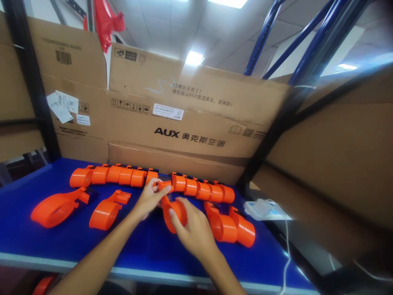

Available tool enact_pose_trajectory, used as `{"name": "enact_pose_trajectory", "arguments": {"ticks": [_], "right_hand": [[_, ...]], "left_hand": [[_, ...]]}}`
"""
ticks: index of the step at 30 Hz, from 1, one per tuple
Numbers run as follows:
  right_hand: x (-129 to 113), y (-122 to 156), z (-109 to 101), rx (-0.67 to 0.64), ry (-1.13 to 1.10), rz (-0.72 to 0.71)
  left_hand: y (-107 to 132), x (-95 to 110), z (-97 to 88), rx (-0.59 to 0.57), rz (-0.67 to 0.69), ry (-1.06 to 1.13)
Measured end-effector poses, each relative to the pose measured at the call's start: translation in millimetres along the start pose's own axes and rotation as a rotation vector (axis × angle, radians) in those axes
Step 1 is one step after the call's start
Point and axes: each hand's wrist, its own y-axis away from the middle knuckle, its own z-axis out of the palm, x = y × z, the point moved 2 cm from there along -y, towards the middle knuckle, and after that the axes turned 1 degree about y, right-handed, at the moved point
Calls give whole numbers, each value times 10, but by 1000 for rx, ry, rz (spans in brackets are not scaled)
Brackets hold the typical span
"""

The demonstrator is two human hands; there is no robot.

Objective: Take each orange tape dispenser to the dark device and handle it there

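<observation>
My left hand pinches the narrow end of an orange plastic ring piece near the middle of the blue table. My right hand grips the round loop of the same piece from the front. A row of several orange ring pieces lies just behind at the left, and another row at the right. Two joined orange rings sit right of my right hand.
Two larger orange loop parts lie at the left of the table. Cardboard boxes wall the back and right. A white device with a cable rests at the table's right edge. Blue rack beams rise at upper right.
</observation>
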Motion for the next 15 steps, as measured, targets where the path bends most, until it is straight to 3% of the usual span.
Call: {"name": "enact_pose_trajectory", "arguments": {"ticks": [6,11,15], "right_hand": [[43,-9,-46,46,76,7],[-22,-139,3,107,117,68],[-114,-207,50,153,46,75]], "left_hand": [[26,12,19,-77,-17,-26],[161,96,149,-241,60,-57],[453,226,71,-125,257,-420]]}}
